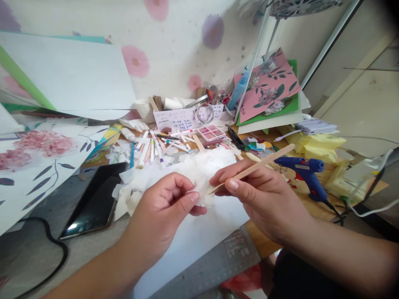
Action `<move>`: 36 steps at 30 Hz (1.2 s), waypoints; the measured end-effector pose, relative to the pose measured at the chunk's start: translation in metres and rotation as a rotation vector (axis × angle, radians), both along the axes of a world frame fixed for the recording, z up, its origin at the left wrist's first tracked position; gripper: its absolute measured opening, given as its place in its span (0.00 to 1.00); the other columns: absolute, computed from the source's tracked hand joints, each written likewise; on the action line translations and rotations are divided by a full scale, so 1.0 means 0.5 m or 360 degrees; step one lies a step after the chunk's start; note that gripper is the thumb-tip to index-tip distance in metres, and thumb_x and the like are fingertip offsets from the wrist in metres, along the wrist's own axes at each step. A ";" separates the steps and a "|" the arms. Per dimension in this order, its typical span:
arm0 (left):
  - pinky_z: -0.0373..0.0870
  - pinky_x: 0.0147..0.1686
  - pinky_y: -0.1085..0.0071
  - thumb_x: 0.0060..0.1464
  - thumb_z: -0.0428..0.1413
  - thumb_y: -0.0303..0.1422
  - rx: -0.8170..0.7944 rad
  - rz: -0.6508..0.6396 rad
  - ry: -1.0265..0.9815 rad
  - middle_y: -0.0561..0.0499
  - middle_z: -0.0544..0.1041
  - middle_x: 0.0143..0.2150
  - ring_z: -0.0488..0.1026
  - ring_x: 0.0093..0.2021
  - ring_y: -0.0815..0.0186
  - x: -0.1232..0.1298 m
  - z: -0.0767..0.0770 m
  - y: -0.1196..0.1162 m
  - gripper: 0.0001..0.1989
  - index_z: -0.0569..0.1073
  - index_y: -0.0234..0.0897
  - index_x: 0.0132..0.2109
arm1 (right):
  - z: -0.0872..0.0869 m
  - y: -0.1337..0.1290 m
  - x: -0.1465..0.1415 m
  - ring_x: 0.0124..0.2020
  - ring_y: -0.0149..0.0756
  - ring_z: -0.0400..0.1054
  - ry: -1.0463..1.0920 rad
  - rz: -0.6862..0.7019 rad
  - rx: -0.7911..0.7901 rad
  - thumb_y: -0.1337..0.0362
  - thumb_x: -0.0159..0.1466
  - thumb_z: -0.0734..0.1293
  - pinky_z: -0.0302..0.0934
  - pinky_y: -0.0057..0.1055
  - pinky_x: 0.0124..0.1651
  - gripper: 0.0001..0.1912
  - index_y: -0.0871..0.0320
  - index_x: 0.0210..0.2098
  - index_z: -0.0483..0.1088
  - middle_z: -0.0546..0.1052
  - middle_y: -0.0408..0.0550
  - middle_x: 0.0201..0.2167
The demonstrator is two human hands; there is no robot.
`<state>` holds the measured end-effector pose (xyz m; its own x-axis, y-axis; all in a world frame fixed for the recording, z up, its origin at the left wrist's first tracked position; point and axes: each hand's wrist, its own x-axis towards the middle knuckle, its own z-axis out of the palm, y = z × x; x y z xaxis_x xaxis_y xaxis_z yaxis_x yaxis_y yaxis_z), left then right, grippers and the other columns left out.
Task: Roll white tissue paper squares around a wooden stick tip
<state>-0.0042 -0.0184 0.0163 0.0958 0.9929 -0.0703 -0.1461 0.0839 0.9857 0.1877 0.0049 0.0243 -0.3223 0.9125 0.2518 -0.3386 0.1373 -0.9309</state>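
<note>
My left hand [173, 203] pinches a small white piece, thin like tissue or paper, between thumb and fingers; most of it is hidden. In my right hand [254, 189] is a flat wooden stick [264, 161], held at a slant with its lower tip by the white piece. Behind both hands rises a fluffy white heap [215, 160] that looks like cotton or tissue. A white paper sheet [193, 245] lies below them, on top of a grey cutting mat [233, 253].
Several markers [152, 149] and paper scraps lie behind the hands. A black tablet [96, 199] is at left, near a flower picture [46, 162]. On the right are a blue glue gun [305, 170] and its cable. A pink flower card [268, 87] leans at the back.
</note>
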 end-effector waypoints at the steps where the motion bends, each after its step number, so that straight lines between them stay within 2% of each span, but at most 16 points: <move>1: 0.75 0.34 0.75 0.55 0.62 0.30 -0.0006 -0.0012 0.0001 0.60 0.74 0.27 0.75 0.30 0.72 -0.001 0.000 0.000 0.05 0.74 0.40 0.31 | 0.000 0.000 0.000 0.32 0.28 0.73 -0.0023 -0.0013 0.0004 0.63 0.61 0.74 0.69 0.25 0.39 0.02 0.54 0.35 0.80 0.81 0.44 0.33; 7: 0.73 0.39 0.69 0.54 0.61 0.32 -0.0055 0.0118 -0.0003 0.57 0.76 0.29 0.74 0.33 0.68 -0.012 0.002 0.019 0.06 0.72 0.39 0.31 | 0.007 0.006 0.009 0.29 0.28 0.73 -0.0025 -0.0092 -0.0114 0.63 0.61 0.74 0.69 0.25 0.35 0.04 0.55 0.30 0.79 0.81 0.44 0.29; 10: 0.68 0.32 0.71 0.53 0.60 0.35 0.0006 0.0282 0.0364 0.58 0.71 0.25 0.71 0.28 0.68 -0.024 0.001 0.038 0.07 0.70 0.40 0.30 | 0.010 0.011 0.016 0.28 0.27 0.73 -0.0037 -0.0139 -0.0155 0.63 0.60 0.75 0.69 0.24 0.33 0.05 0.56 0.29 0.78 0.81 0.44 0.28; 12: 0.64 0.28 0.71 0.52 0.60 0.37 0.0020 0.0347 0.0652 0.58 0.69 0.23 0.67 0.26 0.67 -0.032 0.001 0.048 0.07 0.72 0.40 0.31 | 0.010 0.014 0.019 0.27 0.27 0.73 -0.0043 -0.0156 -0.0175 0.62 0.59 0.75 0.69 0.24 0.33 0.05 0.57 0.30 0.79 0.81 0.45 0.29; 13: 0.63 0.28 0.70 0.51 0.61 0.38 0.0041 0.0361 0.0804 0.57 0.70 0.25 0.67 0.27 0.66 -0.035 0.003 0.051 0.07 0.74 0.40 0.34 | 0.010 0.015 0.020 0.27 0.27 0.73 -0.0038 -0.0158 -0.0185 0.62 0.59 0.75 0.69 0.24 0.33 0.05 0.57 0.30 0.78 0.81 0.44 0.29; 15: 0.66 0.33 0.66 0.48 0.63 0.37 0.0169 0.0369 0.1109 0.52 0.76 0.36 0.70 0.34 0.60 -0.038 0.006 0.051 0.14 0.77 0.42 0.43 | 0.012 0.016 0.021 0.27 0.26 0.73 -0.0024 -0.0155 -0.0207 0.62 0.59 0.75 0.69 0.23 0.33 0.06 0.57 0.29 0.78 0.81 0.44 0.29; 17: 0.66 0.40 0.61 0.48 0.62 0.37 0.0360 0.0389 0.1372 0.48 0.75 0.50 0.71 0.43 0.55 -0.038 0.011 0.044 0.21 0.75 0.44 0.51 | 0.013 0.015 0.023 0.27 0.26 0.73 -0.0015 -0.0137 -0.0224 0.62 0.59 0.75 0.69 0.23 0.34 0.06 0.57 0.29 0.78 0.81 0.43 0.29; 18: 0.66 0.43 0.60 0.50 0.60 0.37 0.0435 0.0396 0.1415 0.48 0.74 0.53 0.70 0.46 0.54 -0.038 0.012 0.038 0.20 0.74 0.45 0.52 | 0.013 0.013 0.023 0.27 0.26 0.73 -0.0013 -0.0119 -0.0227 0.62 0.59 0.75 0.70 0.23 0.34 0.06 0.57 0.29 0.78 0.81 0.43 0.29; 20: 0.65 0.44 0.59 0.55 0.57 0.39 0.0487 0.0364 0.1308 0.48 0.75 0.49 0.70 0.45 0.54 -0.035 0.014 0.026 0.15 0.74 0.45 0.49 | 0.012 0.010 0.023 0.28 0.26 0.73 -0.0011 -0.0071 -0.0216 0.62 0.60 0.75 0.70 0.24 0.34 0.05 0.57 0.30 0.78 0.81 0.44 0.28; 23: 0.66 0.45 0.60 0.59 0.56 0.41 0.0438 0.0121 0.0951 0.50 0.77 0.41 0.72 0.42 0.58 -0.028 0.011 0.009 0.10 0.73 0.44 0.44 | 0.008 0.004 0.019 0.29 0.28 0.73 -0.0023 0.0006 -0.0148 0.62 0.61 0.74 0.70 0.25 0.36 0.04 0.56 0.31 0.79 0.80 0.44 0.29; 26: 0.69 0.38 0.65 0.57 0.59 0.39 0.0189 -0.0168 0.0490 0.54 0.77 0.36 0.74 0.38 0.61 -0.017 0.005 -0.004 0.12 0.68 0.46 0.47 | 0.003 0.000 0.015 0.32 0.29 0.73 -0.0053 0.0051 -0.0048 0.62 0.63 0.73 0.69 0.27 0.38 0.03 0.54 0.33 0.79 0.80 0.44 0.30; 28: 0.69 0.32 0.69 0.56 0.61 0.37 0.0061 -0.0254 0.0304 0.57 0.75 0.32 0.74 0.33 0.64 -0.011 0.002 -0.009 0.16 0.65 0.48 0.49 | 0.001 -0.002 0.013 0.34 0.31 0.73 -0.0085 0.0052 0.0032 0.62 0.63 0.73 0.70 0.29 0.39 0.02 0.53 0.34 0.79 0.80 0.44 0.32; 31: 0.65 0.26 0.73 0.55 0.61 0.35 0.0069 -0.0198 0.0312 0.58 0.74 0.28 0.70 0.26 0.67 -0.006 0.001 -0.011 0.14 0.66 0.47 0.47 | 0.004 -0.004 0.013 0.36 0.32 0.75 -0.0073 0.0047 0.0097 0.63 0.63 0.73 0.70 0.30 0.42 0.02 0.52 0.36 0.79 0.80 0.44 0.35; 36: 0.64 0.24 0.73 0.52 0.62 0.35 0.0165 -0.0113 0.0495 0.57 0.74 0.27 0.70 0.26 0.66 -0.005 0.010 -0.006 0.08 0.71 0.44 0.40 | 0.013 -0.008 0.016 0.34 0.32 0.77 0.0070 0.0077 0.0001 0.62 0.65 0.71 0.72 0.30 0.41 0.03 0.52 0.36 0.78 0.81 0.44 0.36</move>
<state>-0.0065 -0.0213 0.0214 0.1547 0.9879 -0.0061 0.1656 -0.0198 0.9860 0.1957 0.0007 0.0306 -0.3547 0.8961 0.2670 -0.3854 0.1200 -0.9149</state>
